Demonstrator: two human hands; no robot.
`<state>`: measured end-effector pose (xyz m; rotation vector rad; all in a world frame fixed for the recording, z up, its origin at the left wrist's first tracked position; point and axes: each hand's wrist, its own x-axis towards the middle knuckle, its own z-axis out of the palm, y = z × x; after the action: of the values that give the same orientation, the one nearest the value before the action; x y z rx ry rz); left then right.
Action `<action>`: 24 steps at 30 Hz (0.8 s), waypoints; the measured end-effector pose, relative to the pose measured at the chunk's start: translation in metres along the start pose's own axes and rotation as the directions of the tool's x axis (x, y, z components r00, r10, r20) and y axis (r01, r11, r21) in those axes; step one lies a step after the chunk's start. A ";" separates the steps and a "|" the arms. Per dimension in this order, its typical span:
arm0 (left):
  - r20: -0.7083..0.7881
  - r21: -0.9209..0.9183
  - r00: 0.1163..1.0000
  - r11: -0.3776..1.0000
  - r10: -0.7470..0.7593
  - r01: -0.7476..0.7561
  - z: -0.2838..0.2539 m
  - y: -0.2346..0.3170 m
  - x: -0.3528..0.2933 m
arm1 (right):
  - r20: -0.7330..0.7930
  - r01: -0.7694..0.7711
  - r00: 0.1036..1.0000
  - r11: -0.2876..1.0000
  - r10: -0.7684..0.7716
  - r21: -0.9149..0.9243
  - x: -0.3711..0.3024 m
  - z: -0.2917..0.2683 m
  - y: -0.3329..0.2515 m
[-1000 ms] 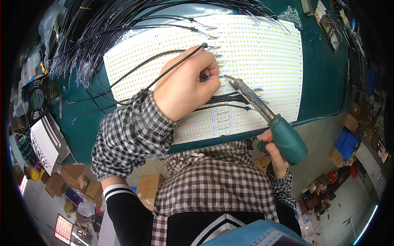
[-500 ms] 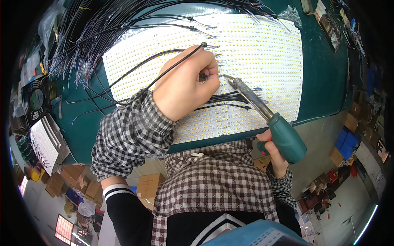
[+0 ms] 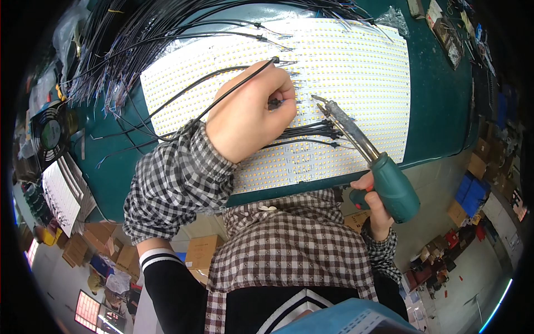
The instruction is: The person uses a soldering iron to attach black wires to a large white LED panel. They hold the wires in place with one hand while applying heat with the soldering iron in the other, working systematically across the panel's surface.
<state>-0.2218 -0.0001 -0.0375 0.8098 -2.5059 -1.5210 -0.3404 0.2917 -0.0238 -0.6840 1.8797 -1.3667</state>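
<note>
My left hand (image 3: 250,111) rests over a white LED board (image 3: 367,72), thumb and forefinger pinched together. A bit of black cable (image 3: 274,104) shows inside the curl of its fingers, with thin wire ends just past the fingertips. Another black cable (image 3: 236,90) with a small knob at its end lies across the back of that hand. In my right hand (image 3: 380,216) is a green-handled soldering gun (image 3: 395,189), its metal tip pointing up and left. The tip stands slightly right of my left fingertips, apart from them.
A large bundle of black cables (image 3: 128,47) with stripped ends fills the back left of the green table (image 3: 434,106). Several cables (image 3: 311,131) lie across the board below my left hand. A fan (image 3: 51,131) and stacked white boards (image 3: 64,195) sit at left.
The soldering gun has shifted right, and its tip has drawn back from the wire ends by my left fingertips. My left hand has barely moved.
</note>
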 end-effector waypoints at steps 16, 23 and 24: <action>-0.030 0.453 0.953 0.854 0.302 -0.257 -0.001 0.012 -0.023 | -0.020 -0.033 0.999 0.998 0.034 0.045 -0.006 -0.007 0.001; -0.057 0.457 0.924 0.833 0.378 -0.313 0.003 0.008 -0.030 | 0.004 -0.048 0.999 0.999 0.048 0.012 -0.008 -0.012 0.004; -0.060 0.446 0.922 0.837 0.382 -0.317 0.005 0.008 -0.031 | 0.006 -0.046 0.999 0.999 0.046 0.026 -0.008 -0.012 0.005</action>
<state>-0.1998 0.0220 -0.0270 0.4365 -2.7166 -0.7741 -0.3449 0.3064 -0.0244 -0.6273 1.8590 -1.3559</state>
